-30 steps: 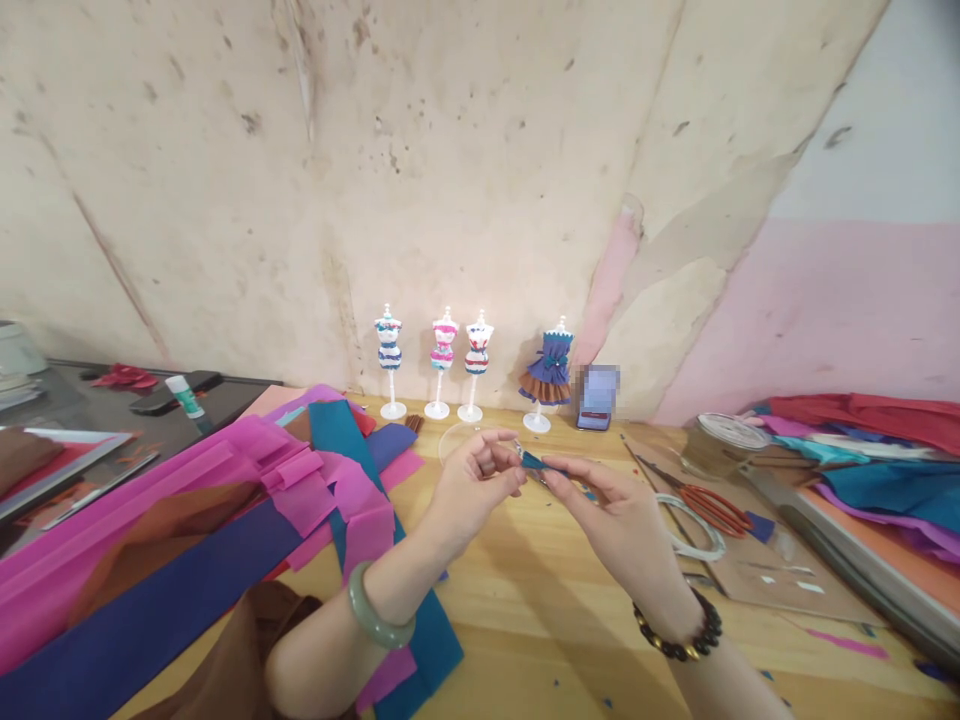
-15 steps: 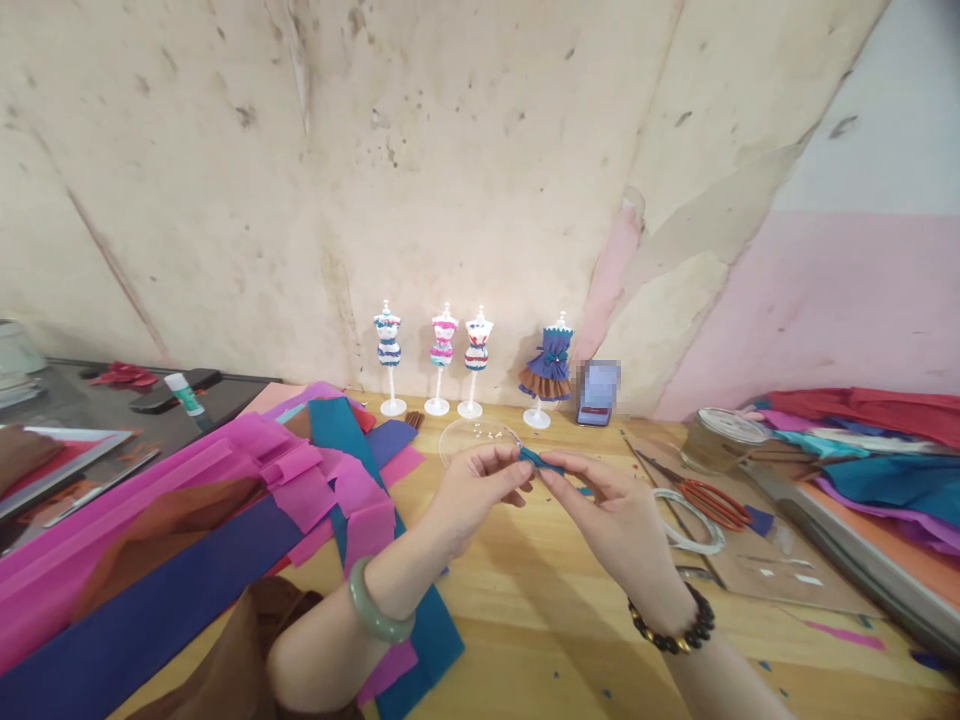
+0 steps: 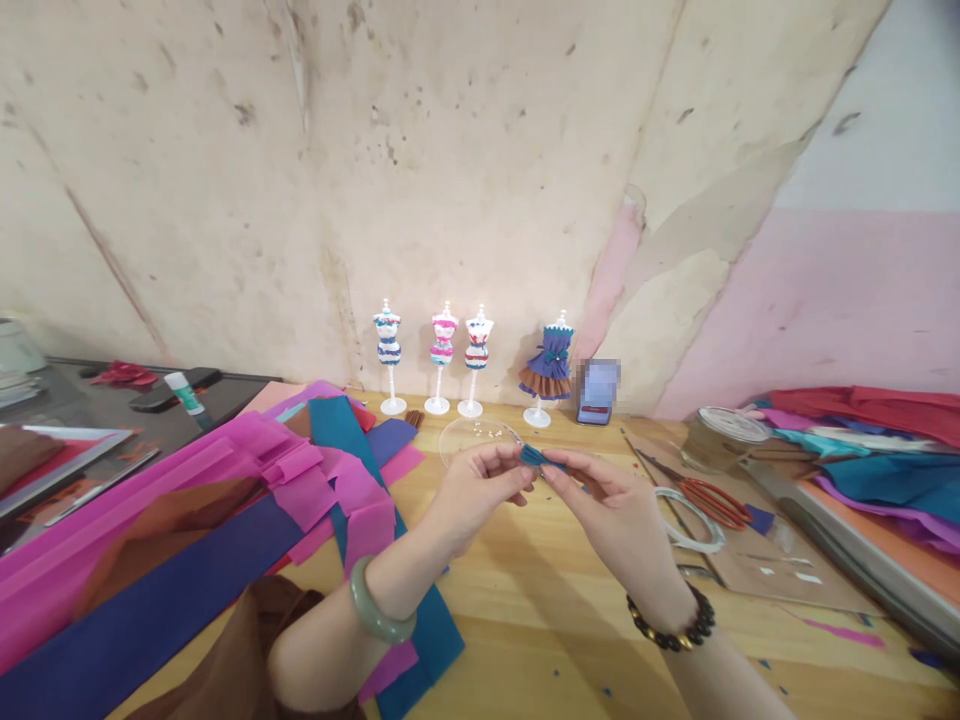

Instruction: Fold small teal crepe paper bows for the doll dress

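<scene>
Between my fingertips, above the middle of the table, is a small folded strip of teal crepe paper (image 3: pixel 533 455). My left hand (image 3: pixel 480 495) pinches its left end, and my right hand (image 3: pixel 600 500) pinches the right end with thumb and forefinger. Pleats show in the short stretch between the two hands; the ends are hidden by my fingers. Just behind my left hand lies a clear round dish (image 3: pixel 454 440) with small white pieces in it. Beyond, a mini dress form (image 3: pixel 555 365) wears a blue dress with a brown ruffle and a teal bow.
More mini dress forms (image 3: pixel 389 350) stand along the wall, beside a phone (image 3: pixel 598 395). Coloured crepe paper (image 3: pixel 225 470) covers the left side. To the right are orange-handled scissors (image 3: pixel 709 500), a white coil (image 3: pixel 694 535), a jar (image 3: pixel 724 440) and a cardboard sheet (image 3: pixel 795 545).
The teal strip has turned between my fingers, so more of its pleated face shows. Both hands stay in nearly the same place, still pinching it.
</scene>
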The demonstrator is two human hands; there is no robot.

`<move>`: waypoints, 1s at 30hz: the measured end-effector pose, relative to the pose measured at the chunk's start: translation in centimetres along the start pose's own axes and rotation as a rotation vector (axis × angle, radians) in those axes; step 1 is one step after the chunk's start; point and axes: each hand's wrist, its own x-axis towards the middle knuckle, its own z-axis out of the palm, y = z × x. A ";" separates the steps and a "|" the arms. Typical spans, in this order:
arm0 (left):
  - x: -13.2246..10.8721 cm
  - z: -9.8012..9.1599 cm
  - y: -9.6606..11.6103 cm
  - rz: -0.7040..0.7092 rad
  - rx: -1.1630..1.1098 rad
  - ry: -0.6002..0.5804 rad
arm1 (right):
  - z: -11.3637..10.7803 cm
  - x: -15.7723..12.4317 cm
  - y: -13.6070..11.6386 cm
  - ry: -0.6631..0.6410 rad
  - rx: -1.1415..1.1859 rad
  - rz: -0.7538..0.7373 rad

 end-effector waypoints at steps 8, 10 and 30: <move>0.1 -0.1 -0.4 -0.004 0.006 0.001 | 0.1 0.0 0.1 0.005 -0.048 -0.018; 0.1 0.0 -0.3 -0.009 -0.002 0.006 | 0.1 0.0 0.1 0.006 -0.044 -0.021; -0.4 0.3 0.1 -0.098 -0.158 0.002 | 0.3 -0.1 -0.2 0.000 0.080 0.066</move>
